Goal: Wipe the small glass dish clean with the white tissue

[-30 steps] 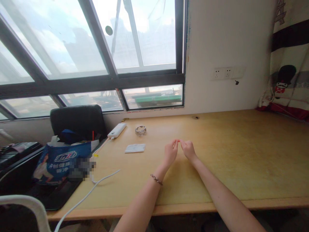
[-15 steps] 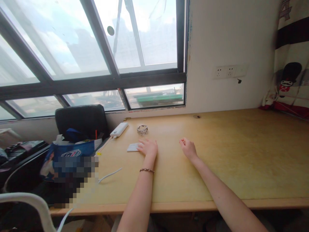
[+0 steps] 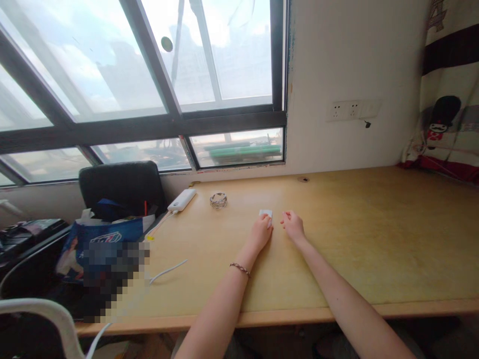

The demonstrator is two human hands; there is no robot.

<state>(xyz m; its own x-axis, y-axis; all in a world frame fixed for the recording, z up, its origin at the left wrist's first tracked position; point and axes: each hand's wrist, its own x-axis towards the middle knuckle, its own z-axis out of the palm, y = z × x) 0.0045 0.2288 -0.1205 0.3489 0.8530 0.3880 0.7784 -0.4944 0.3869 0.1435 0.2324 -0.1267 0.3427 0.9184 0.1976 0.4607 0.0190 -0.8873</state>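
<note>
My left hand [image 3: 261, 230] is closed around the near part of a small, flat white packet [image 3: 266, 213] on the tabletop. The packet's far end shows beyond the fingers, and its exact kind cannot be made out. A braided bracelet circles the left wrist. Just to the right, apart from the packet, my right hand [image 3: 293, 227] is held with its fingers curled together. Whatever lies inside those fingers, if anything, is hidden. A silvery openwork ring-shaped object [image 3: 218, 200] stands on the table to the left of both hands.
A white power bank [image 3: 182, 200] with a cable lies at the left of the wooden table [image 3: 374, 239]. A loose white cable [image 3: 168, 271] reaches over the left side. Beyond that edge, a blue bag [image 3: 108, 234] rests on a black chair [image 3: 121, 182]. A window and wall border the back.
My left hand has closed on the white packet and moved it rightward, close to my right hand. The right hand stays nearly in place, its fingers slightly shifted.
</note>
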